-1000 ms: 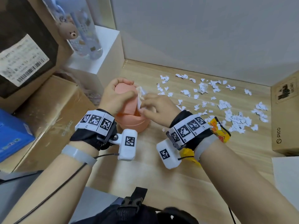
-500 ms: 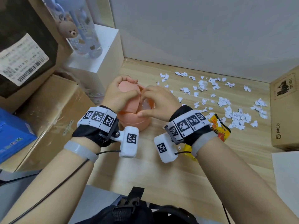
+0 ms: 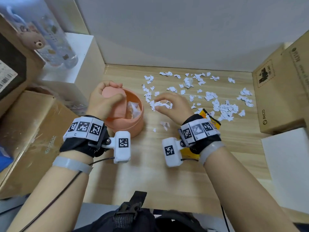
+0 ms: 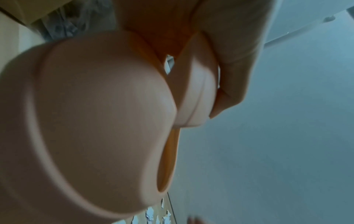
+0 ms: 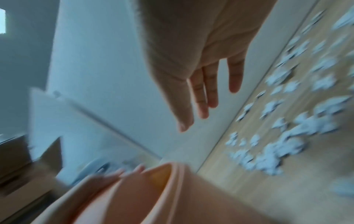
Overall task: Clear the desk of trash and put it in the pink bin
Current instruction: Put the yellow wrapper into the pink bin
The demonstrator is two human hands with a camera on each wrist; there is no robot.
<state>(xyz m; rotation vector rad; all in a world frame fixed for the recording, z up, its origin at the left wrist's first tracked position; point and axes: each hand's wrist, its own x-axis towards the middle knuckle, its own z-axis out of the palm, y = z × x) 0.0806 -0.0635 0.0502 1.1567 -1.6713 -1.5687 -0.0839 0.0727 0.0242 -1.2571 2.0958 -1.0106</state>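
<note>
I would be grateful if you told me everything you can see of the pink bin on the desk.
The pink bin is a small round tub, seemingly smooth matte plastic, standing upright on the wooden desk near its left edge. Its domed swing lid is tipped open, held by the left hand, whose fingers curl over the lid's top. Crumpled white paper lies inside. The right hand is beside it, not touching.
</note>
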